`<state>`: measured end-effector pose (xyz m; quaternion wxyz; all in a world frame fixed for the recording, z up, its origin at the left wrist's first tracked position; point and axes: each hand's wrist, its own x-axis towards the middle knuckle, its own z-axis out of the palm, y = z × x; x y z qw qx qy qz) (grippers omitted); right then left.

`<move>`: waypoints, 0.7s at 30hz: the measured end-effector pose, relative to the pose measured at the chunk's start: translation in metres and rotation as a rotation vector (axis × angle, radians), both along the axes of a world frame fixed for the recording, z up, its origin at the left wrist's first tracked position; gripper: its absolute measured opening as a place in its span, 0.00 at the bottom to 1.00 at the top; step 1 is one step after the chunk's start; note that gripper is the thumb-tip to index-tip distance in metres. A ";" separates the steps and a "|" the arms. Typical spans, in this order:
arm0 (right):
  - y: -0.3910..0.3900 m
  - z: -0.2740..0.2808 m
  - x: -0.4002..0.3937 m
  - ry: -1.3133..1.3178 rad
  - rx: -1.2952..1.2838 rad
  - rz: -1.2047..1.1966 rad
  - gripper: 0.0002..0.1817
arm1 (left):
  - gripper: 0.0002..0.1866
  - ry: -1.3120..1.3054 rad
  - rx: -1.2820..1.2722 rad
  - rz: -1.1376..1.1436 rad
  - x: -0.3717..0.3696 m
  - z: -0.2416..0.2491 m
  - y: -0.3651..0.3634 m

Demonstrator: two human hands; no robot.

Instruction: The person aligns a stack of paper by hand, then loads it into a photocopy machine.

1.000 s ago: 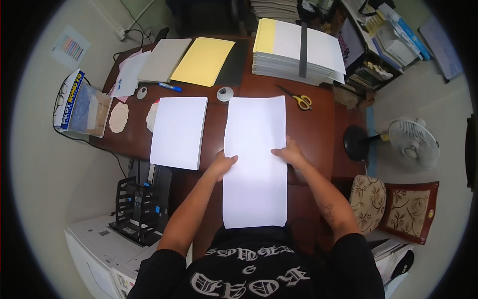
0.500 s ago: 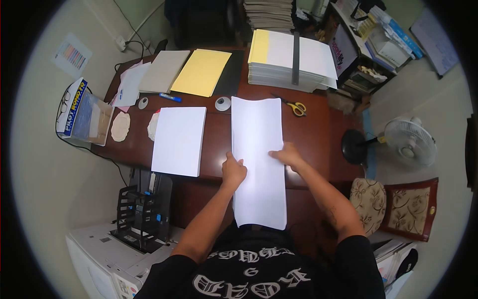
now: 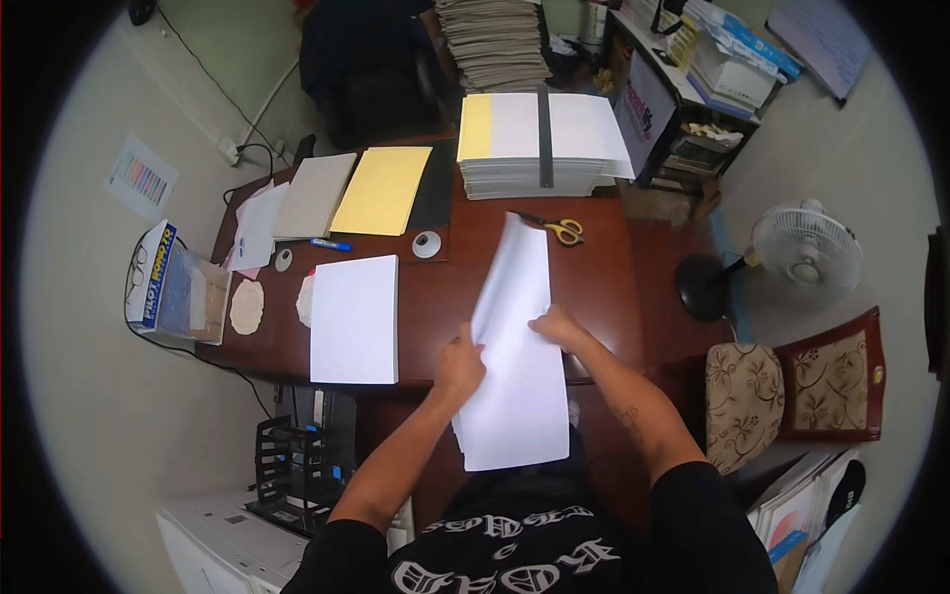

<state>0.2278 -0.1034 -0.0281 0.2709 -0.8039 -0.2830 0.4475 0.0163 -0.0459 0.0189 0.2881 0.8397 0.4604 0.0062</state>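
A long stack of white paper [image 3: 520, 396] spans from the desk over its front edge towards my body. My left hand [image 3: 459, 366] is closed on its left side, thumb on top. On the right side my right hand [image 3: 557, 328] grips it with the thumb over the sheets and the fingers hidden beneath. The far end is bent, its left side lifting in a curve. Left of my hands lies a neat stack of white paper [image 3: 354, 322]. Yellow-handled scissors [image 3: 566, 232] rest just beyond the far end.
A tall paper pile [image 3: 584, 129] under a dark ruler-like strip [image 3: 545, 139] stands at the back. Yellow folders [image 3: 384, 190], a blue marker [image 3: 331, 245] and a small white round object [image 3: 427, 245] lie further left. A fan [image 3: 807, 247] and chair [image 3: 747, 406] stand right.
The paper in my hands has gone from lying fairly straight to bent and skewed, its left far side lifted. My head view has shifted, so the desk appears lower and further left.
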 end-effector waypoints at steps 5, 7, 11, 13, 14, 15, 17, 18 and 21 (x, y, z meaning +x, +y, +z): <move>0.001 0.006 -0.003 -0.007 -0.023 0.020 0.27 | 0.23 0.004 0.096 -0.003 0.002 0.001 -0.002; -0.011 0.010 -0.013 -0.098 0.064 0.052 0.29 | 0.22 -0.115 -0.005 0.229 0.001 -0.006 0.020; -0.025 -0.012 -0.021 0.084 0.146 -0.070 0.30 | 0.24 -0.253 -0.830 0.527 -0.017 -0.017 0.050; -0.017 -0.027 -0.024 0.179 0.094 -0.169 0.28 | 0.25 -0.059 -0.704 0.452 -0.014 -0.021 0.044; -0.015 -0.024 -0.028 0.093 0.082 -0.090 0.26 | 0.25 -0.052 -0.372 0.325 -0.011 -0.027 0.028; -0.009 0.010 -0.039 0.005 0.070 -0.013 0.24 | 0.23 0.014 -0.250 0.291 0.001 -0.013 0.017; -0.001 0.044 -0.054 -0.097 0.106 0.107 0.20 | 0.22 -0.034 -0.195 0.243 0.016 0.020 -0.003; -0.006 0.052 -0.050 0.064 0.163 0.078 0.20 | 0.21 -0.361 -0.337 0.304 0.006 0.006 -0.004; -0.030 0.085 -0.024 0.651 0.339 -0.133 0.18 | 0.20 -0.859 -1.057 0.554 -0.055 0.019 0.016</move>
